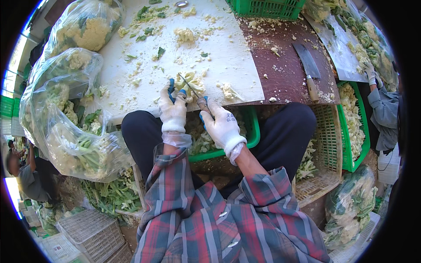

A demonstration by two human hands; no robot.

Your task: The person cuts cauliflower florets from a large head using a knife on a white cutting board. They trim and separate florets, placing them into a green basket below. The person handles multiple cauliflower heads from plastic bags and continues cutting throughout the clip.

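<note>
My left hand [173, 107], in a white knit glove with blue fingertips, holds a cauliflower piece [190, 82] at its left side, just above the near edge of the white board [227, 46]. In my right hand [218, 120], gloved alike, is a small knife [189, 86] with a thin blade, which lies across the cauliflower piece. A loose floret [230, 91] rests on the board to the right. Below my hands, a green crate [253, 131] holds many cut florets, partly hidden by my hands.
A cleaver [307, 62] lies on the brown board at right. Plastic bags of cauliflower [65, 115] crowd the left. A green basket [269, 9] stands at the far edge. Beside the table at right are a pale crate [329, 157], a floret-filled green crate [366, 138] and a co-worker's gloved hands [371, 74].
</note>
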